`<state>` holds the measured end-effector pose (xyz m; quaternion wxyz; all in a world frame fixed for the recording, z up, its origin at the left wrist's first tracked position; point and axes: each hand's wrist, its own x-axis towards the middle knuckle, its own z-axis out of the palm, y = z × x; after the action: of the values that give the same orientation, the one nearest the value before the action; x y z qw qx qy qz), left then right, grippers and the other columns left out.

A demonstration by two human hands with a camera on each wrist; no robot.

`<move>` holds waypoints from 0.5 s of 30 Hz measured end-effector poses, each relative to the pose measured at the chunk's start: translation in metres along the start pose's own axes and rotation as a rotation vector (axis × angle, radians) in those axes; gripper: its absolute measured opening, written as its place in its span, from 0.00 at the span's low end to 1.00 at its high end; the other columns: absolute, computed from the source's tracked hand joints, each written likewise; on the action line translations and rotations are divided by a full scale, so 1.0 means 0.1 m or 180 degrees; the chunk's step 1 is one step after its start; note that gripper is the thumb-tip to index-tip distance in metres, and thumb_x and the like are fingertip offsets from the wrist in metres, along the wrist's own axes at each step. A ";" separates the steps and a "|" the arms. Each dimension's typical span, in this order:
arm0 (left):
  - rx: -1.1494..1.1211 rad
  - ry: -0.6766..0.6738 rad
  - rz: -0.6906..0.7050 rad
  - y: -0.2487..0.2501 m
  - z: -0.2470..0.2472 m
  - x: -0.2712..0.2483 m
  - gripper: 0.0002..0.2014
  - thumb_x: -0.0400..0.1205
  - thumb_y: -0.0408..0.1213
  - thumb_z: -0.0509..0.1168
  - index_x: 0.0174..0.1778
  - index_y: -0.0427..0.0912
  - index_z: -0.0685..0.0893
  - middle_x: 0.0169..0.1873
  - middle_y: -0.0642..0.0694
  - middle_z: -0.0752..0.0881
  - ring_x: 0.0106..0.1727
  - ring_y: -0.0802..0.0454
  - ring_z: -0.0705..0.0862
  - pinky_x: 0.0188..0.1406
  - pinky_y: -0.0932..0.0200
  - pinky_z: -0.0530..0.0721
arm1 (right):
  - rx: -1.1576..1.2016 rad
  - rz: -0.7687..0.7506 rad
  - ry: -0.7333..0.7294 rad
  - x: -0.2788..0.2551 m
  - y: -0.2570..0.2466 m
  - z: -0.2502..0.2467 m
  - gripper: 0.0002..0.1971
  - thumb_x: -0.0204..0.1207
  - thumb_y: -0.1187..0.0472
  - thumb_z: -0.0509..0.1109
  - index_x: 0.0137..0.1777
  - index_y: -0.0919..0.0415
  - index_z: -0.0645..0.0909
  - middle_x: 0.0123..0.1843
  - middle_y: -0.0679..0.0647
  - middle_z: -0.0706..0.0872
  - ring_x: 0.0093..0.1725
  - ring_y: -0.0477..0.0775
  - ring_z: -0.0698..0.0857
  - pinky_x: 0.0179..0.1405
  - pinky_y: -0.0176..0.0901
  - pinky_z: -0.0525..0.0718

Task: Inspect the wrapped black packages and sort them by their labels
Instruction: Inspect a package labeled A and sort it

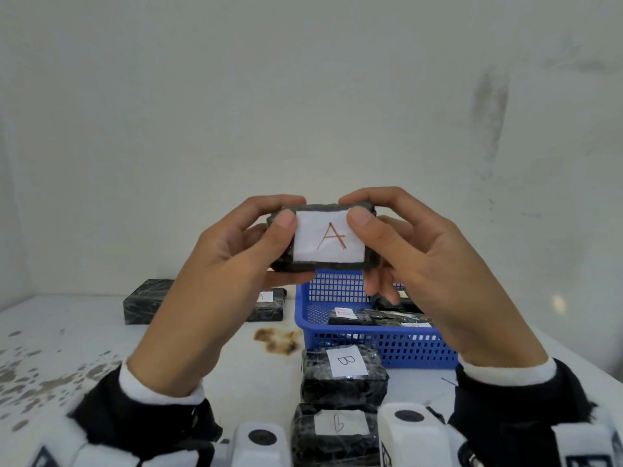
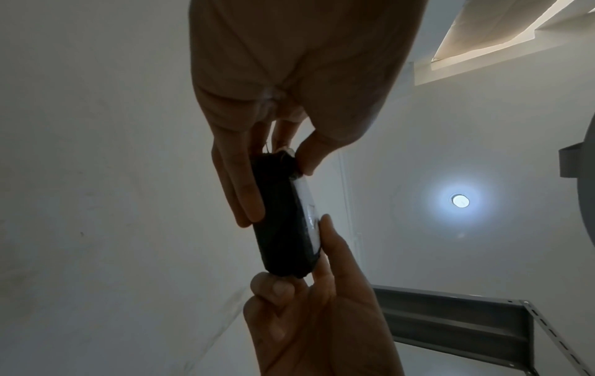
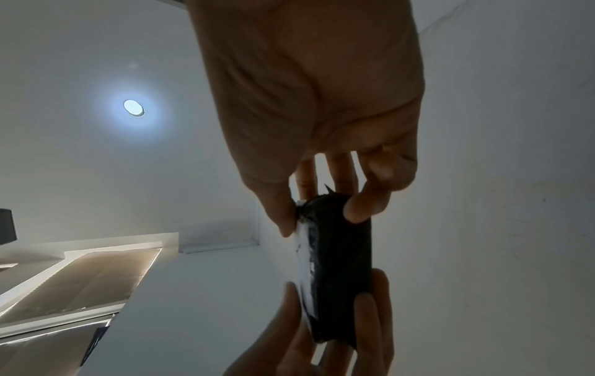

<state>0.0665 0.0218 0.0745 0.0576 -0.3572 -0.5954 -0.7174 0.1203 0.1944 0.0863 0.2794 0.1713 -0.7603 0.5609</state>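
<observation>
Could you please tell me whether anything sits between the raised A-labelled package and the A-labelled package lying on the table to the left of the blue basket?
Nothing visible blocks it. The black wrapped A-labelled package is pinched by both hands above the table; only the left hand overlaps the view of the A-labelled package on the table.

I was looking into a bare storeroom or plain workroom: unpainted-looking white walls (image 1: 303, 96), a stained, paint-flecked white desk (image 1: 84, 348), a grey slotted-steel shelving unit (image 2: 467, 330), one recessed ceiling light (image 2: 460, 201), and a blue plastic sorting basket (image 1: 387, 348) of labelled packages.
</observation>
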 end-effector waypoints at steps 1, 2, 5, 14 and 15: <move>0.0017 -0.0001 0.0009 0.00 0.01 -0.01 0.16 0.76 0.46 0.64 0.56 0.44 0.87 0.47 0.41 0.92 0.48 0.46 0.91 0.40 0.60 0.90 | 0.0016 -0.0015 0.0013 0.00 0.00 0.00 0.17 0.65 0.40 0.71 0.51 0.44 0.87 0.35 0.48 0.88 0.26 0.52 0.79 0.23 0.33 0.75; 0.0040 0.0011 0.0026 0.00 0.02 -0.01 0.18 0.73 0.46 0.65 0.56 0.44 0.87 0.47 0.41 0.92 0.47 0.47 0.92 0.39 0.59 0.90 | 0.0024 -0.0026 0.0018 0.00 0.00 0.00 0.17 0.64 0.40 0.71 0.49 0.45 0.87 0.34 0.48 0.88 0.25 0.51 0.79 0.22 0.32 0.75; 0.0087 0.0060 0.0068 -0.01 0.05 -0.02 0.18 0.68 0.46 0.69 0.53 0.46 0.87 0.45 0.43 0.92 0.44 0.48 0.92 0.40 0.57 0.90 | 0.0051 -0.0009 0.0010 0.01 0.01 0.00 0.15 0.63 0.41 0.72 0.46 0.48 0.85 0.33 0.47 0.86 0.25 0.46 0.78 0.22 0.29 0.74; 0.0263 0.0159 -0.0080 -0.01 0.08 -0.03 0.26 0.66 0.56 0.67 0.57 0.47 0.85 0.48 0.51 0.92 0.43 0.50 0.92 0.45 0.56 0.91 | -0.0080 -0.0179 -0.0055 0.00 0.05 0.00 0.12 0.64 0.45 0.78 0.47 0.41 0.84 0.45 0.48 0.88 0.29 0.49 0.75 0.34 0.42 0.80; 0.0285 0.0065 -0.0188 0.00 0.08 -0.03 0.24 0.69 0.56 0.66 0.58 0.47 0.85 0.48 0.51 0.92 0.43 0.48 0.92 0.44 0.55 0.91 | -0.0059 -0.0201 -0.0036 0.00 0.06 0.01 0.11 0.66 0.45 0.79 0.47 0.41 0.84 0.45 0.48 0.88 0.30 0.52 0.76 0.35 0.44 0.82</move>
<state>0.0720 0.0275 0.0733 0.0584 -0.3292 -0.6365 -0.6951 0.1166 0.1953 0.0819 0.2943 0.1958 -0.7612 0.5437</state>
